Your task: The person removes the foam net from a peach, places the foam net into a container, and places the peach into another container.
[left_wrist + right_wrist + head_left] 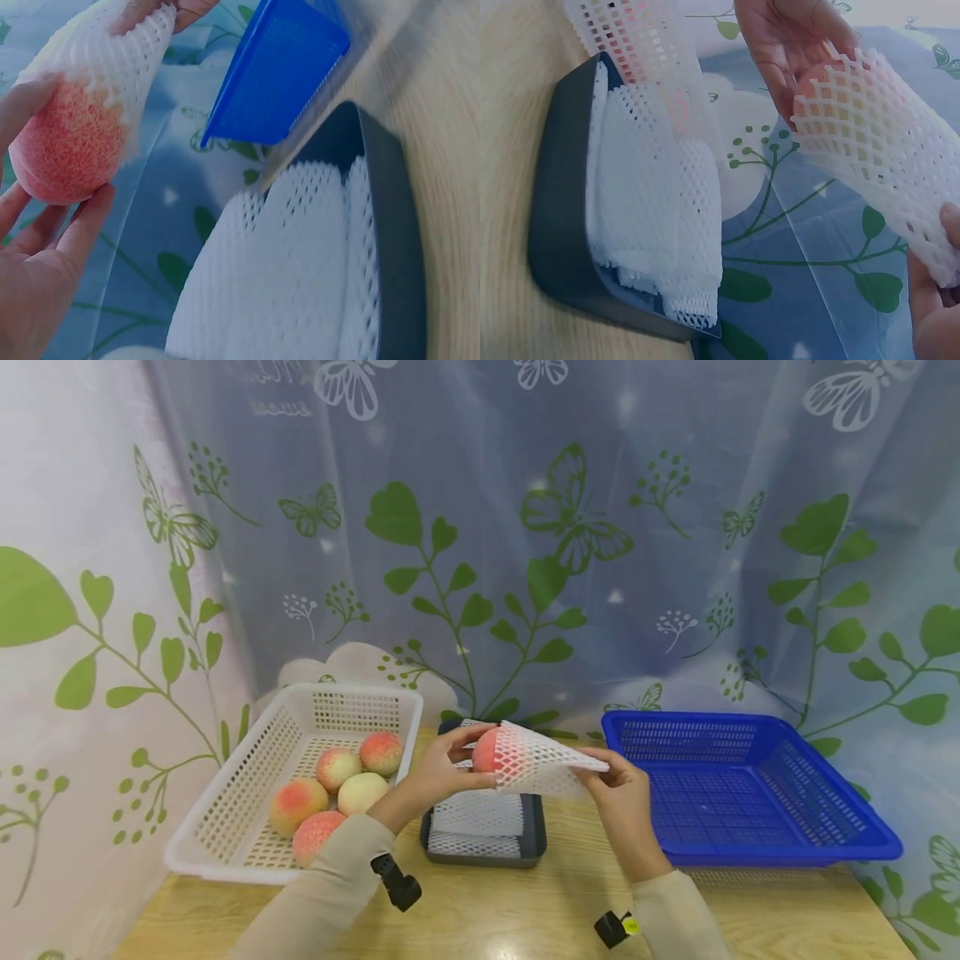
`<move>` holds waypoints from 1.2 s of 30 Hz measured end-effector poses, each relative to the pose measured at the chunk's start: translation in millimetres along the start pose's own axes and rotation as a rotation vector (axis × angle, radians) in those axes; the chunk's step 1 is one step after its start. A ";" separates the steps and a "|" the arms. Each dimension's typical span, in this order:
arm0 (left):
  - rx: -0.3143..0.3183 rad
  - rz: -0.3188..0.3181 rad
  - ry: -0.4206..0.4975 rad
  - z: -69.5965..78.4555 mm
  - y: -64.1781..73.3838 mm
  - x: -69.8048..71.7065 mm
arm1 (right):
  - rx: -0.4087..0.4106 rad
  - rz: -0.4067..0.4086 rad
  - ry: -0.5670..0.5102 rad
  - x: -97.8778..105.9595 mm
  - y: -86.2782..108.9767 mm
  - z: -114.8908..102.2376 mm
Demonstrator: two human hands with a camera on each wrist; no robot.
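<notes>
A pinkish-red peach [71,142] sits partly inside a white foam net sleeve [536,758]. My left hand [442,768] holds the peach by its bare end, thumb on one side and fingers on the other. At the sleeve's narrow far end, my right hand [618,789] pinches the foam between thumb and fingers. In the right wrist view the mesh covers much of the peach, and its weave is stretched around the fruit. Below both hands stands a dark grey tray [532,852] with several flat foam net sleeves [641,180] in it.
A white perforated basket [217,814] on the left holds several peaches [337,770]. To the right stands a blue plastic basket [720,802]. Both are on a wooden table [480,910], with a printed leaf-and-butterfly curtain [480,527] behind.
</notes>
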State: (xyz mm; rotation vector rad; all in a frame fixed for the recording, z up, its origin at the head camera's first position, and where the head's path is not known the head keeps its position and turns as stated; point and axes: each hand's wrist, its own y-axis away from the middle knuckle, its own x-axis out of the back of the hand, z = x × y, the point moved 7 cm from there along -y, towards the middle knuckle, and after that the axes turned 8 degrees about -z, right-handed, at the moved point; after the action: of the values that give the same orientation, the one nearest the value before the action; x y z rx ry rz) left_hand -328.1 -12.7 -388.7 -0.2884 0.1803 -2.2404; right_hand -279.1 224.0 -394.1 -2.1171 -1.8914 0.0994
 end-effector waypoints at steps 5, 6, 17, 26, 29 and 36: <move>0.063 0.077 -0.054 -0.1 10.2 24.8 | 0.019 0.034 -0.025 -1.6 -12.6 -1.9; 0.082 0.093 -0.067 -0.9 12.5 29.9 | 0.020 0.040 -0.029 -2.3 -14.7 -2.5; 0.211 0.260 -0.148 -3.5 35.5 90.4 | 0.047 0.043 -0.212 -22.9 -44.9 3.6; 0.271 0.361 -0.232 -5.7 57.1 141.1 | -0.048 0.035 -0.263 -47.1 -61.5 18.8; 0.308 0.401 -0.245 -9.3 67.3 158.8 | -0.084 0.006 -0.265 -56.7 -64.5 25.0; 0.330 0.493 -0.214 -13.7 85.4 190.1 | -0.174 -0.036 -0.295 -79.1 -70.0 46.2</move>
State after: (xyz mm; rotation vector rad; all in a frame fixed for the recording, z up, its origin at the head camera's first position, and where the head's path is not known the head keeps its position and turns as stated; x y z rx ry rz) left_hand -385.1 -213.6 -393.6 -0.2676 -0.2130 -1.7014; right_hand -368.1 160.7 -431.0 -2.2859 -2.1750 0.2611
